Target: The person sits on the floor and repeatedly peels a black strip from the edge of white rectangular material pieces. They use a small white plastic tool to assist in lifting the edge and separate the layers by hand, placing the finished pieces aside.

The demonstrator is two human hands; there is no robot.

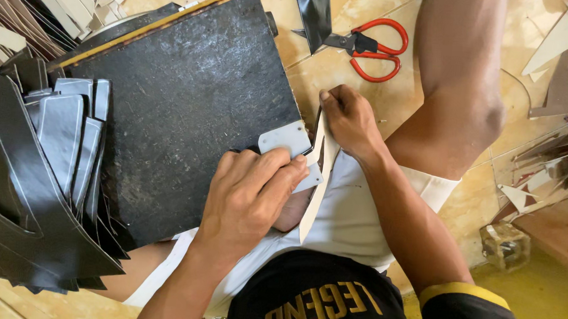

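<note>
My left hand (247, 193) presses flat on a grey template piece (286, 138) at the near right corner of a black cutting board (184, 104). My right hand (349, 121) is closed just beyond the board's right edge, gripping a thin tool whose blade I cannot make out. A pale strip of cut material (317, 193) hangs down from under the template over my lap. Dark sheet material lies beneath the template, mostly hidden by my left hand.
A stack of dark cut pieces with pale outlines (47, 168) lies left of the board. Red-handled scissors (375, 47) rest on the tiled floor beyond my right hand. Pale offcuts (552, 158) are piled at the right, beside my raised knee (459, 90).
</note>
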